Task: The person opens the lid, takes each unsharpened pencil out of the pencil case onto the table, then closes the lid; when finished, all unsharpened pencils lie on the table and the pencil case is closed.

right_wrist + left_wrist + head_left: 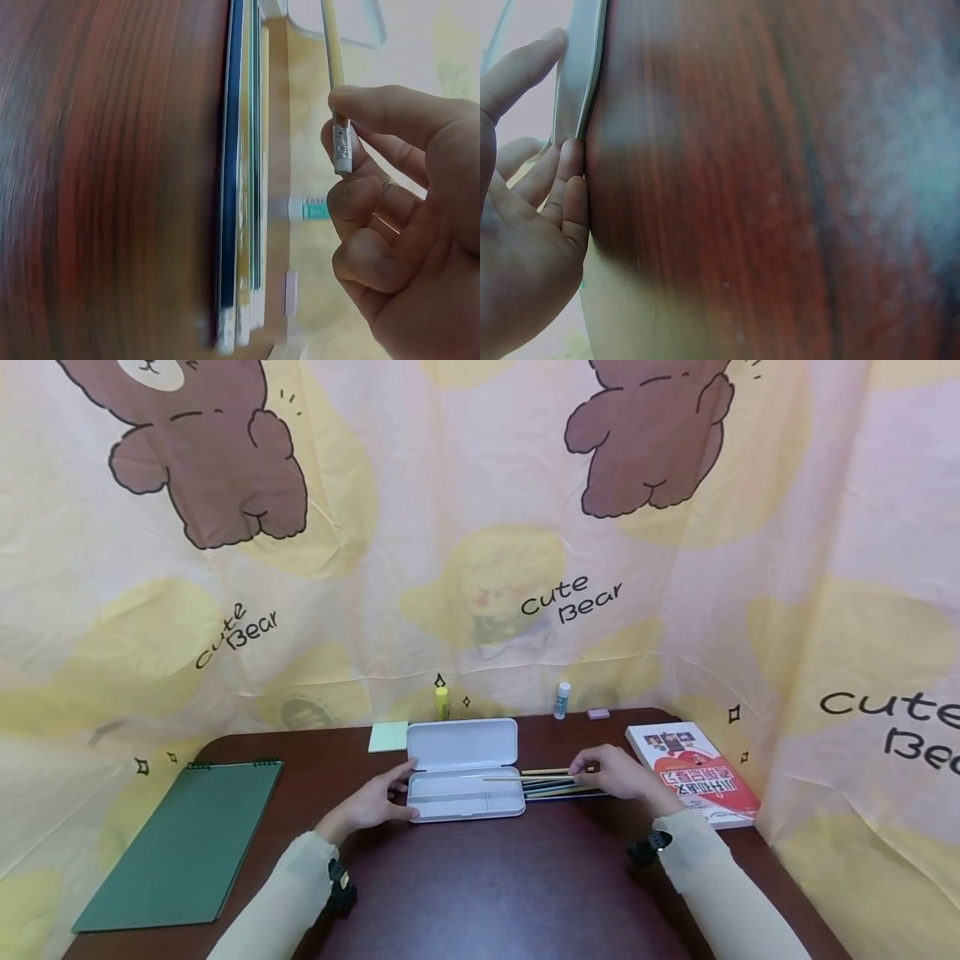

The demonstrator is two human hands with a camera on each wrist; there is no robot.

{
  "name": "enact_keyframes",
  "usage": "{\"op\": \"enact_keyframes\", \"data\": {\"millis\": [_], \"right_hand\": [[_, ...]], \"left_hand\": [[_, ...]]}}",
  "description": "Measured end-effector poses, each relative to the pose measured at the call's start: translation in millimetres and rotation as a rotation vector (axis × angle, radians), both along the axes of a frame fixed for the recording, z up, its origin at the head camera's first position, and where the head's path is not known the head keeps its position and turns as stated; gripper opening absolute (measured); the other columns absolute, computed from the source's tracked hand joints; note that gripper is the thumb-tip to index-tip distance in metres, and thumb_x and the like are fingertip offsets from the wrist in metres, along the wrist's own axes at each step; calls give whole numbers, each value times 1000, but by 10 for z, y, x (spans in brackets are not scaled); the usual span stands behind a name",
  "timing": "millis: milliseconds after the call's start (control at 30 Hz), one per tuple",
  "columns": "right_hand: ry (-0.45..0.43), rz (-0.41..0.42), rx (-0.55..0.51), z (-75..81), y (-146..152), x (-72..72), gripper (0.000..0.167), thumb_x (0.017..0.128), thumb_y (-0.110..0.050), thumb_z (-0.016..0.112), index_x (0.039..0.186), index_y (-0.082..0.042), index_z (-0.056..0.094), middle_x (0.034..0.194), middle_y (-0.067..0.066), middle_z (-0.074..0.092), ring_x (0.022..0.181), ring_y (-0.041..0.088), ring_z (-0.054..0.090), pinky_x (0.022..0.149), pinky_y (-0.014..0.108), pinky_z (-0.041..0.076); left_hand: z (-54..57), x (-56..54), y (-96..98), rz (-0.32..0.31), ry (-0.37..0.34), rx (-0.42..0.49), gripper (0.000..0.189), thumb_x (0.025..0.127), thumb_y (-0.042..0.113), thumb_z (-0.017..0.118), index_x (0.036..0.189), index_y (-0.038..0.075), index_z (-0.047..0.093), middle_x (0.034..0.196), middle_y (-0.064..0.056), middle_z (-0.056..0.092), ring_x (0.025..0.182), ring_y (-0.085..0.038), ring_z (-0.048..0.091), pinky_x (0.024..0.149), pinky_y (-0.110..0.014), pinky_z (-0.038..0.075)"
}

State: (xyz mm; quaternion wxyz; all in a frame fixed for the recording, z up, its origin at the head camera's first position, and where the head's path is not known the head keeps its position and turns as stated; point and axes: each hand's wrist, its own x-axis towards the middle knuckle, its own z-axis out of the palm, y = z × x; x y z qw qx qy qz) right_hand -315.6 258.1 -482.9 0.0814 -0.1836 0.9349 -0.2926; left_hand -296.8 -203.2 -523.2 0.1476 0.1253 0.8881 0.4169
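Note:
A white pencil case (pixel 450 810) lies unfolded on the table, its lid (pixel 462 745) tipped back at the far side. At its left end my left hand (pixel 369 802) holds it, the thumb by the near corner and the fingers along the end. My right hand (pixel 611 770) pinches a yellow pencil (pixel 333 45) between thumb and fingers close to its white eraser. In the head view, that pencil's other end reaches over the case's tray. Several more pencils (pixel 251 165), yellow, green and dark blue, lie in a row on the table below my right hand.
Behind the case stand a yellow bottle (pixel 442 702) and a glue stick (pixel 562 701), with a pink eraser (pixel 598 714) and pale green sticky notes (pixel 387 737). A green clipboard-like pad (pixel 183 847) lies left, a book (pixel 693 772) right. A printed curtain (pixel 405 527) hangs behind.

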Motion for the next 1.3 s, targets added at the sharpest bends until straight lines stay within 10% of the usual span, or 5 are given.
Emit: {"op": "enact_keyframes", "data": {"millis": [1300], "right_hand": [[-113, -21, 13, -128, 642, 176, 7, 92, -15, 70, 97, -13, 75, 90, -3, 69, 83, 17, 55, 78, 34, 42]], "left_hand": [[29, 5, 10, -8, 3, -2, 94, 79, 32, 85, 157, 28, 32, 146, -8, 52, 126, -27, 53, 107, -54, 41]]}}
